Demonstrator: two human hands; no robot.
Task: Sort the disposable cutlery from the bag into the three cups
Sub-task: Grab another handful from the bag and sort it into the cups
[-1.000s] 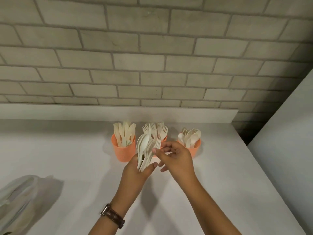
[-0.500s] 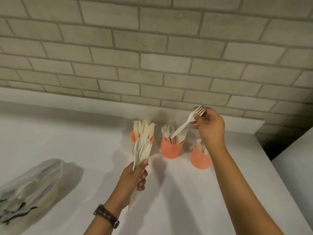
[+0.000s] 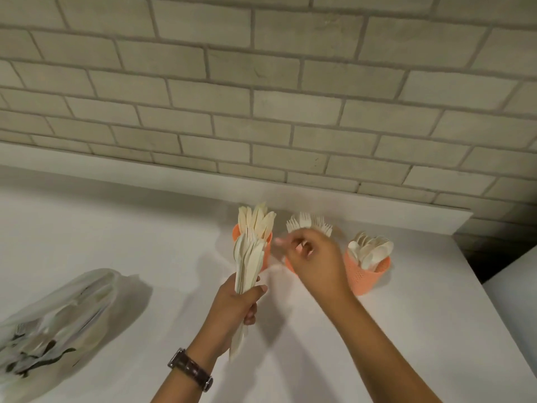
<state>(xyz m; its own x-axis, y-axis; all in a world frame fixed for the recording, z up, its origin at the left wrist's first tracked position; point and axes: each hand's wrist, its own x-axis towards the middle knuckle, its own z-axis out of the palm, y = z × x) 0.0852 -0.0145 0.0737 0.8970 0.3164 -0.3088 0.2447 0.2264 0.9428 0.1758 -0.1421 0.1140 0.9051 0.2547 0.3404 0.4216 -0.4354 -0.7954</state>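
The left hand (image 3: 235, 303) grips a bundle of cream disposable cutlery (image 3: 250, 257) upright above the white bench (image 3: 406, 330). The right hand (image 3: 315, 263), blurred with curled fingers, hangs before the orange plastic cup of forks (image 3: 289, 263), between the knife cup (image 3: 236, 230) and the spoon cup (image 3: 367, 276), 3 in all; whether it pinches anything, I cannot tell. The clear plastic bag (image 3: 55, 315) lies at left.

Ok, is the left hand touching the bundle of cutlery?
Touching. The head view shows the left hand gripping the bundle of cutlery, fingers curled round its handles.
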